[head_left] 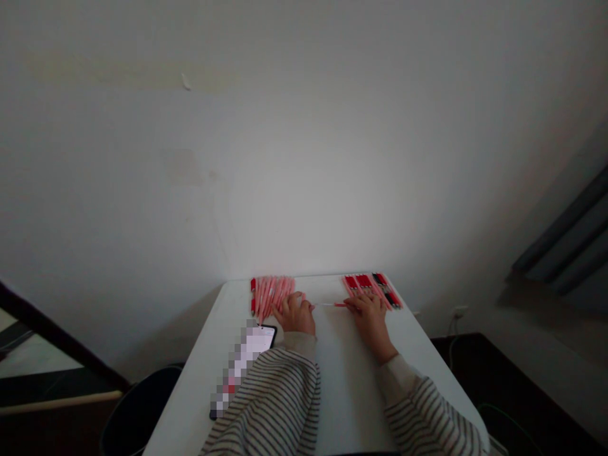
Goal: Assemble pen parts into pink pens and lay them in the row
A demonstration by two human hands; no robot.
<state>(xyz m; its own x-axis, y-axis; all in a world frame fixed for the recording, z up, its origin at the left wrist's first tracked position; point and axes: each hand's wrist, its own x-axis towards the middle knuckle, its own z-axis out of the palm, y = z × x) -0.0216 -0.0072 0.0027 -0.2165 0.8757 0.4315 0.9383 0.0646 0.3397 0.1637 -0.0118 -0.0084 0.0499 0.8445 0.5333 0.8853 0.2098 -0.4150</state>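
Observation:
Between my two hands a thin white-and-red stick (327,304), which looks like a pen refill, lies level just over the white table. My left hand (297,313) is closed at its left end, where a bit of pink shows by the fingertips. The fingers of my right hand (369,310) pinch its red end. Left of my left hand is a row of pink pen-like tubes (270,294), with red pieces at the row's left edge. Just beyond my right hand lies another group of pink pens (352,283) with red and black parts. My fingers hide some of both groups.
A phone (254,342) with its screen lit lies on the white table (344,392), near my left forearm. The table's far edge meets a plain wall (304,158). A dark round bin (142,405) stands at the left, and a cable (453,342) hangs at the right.

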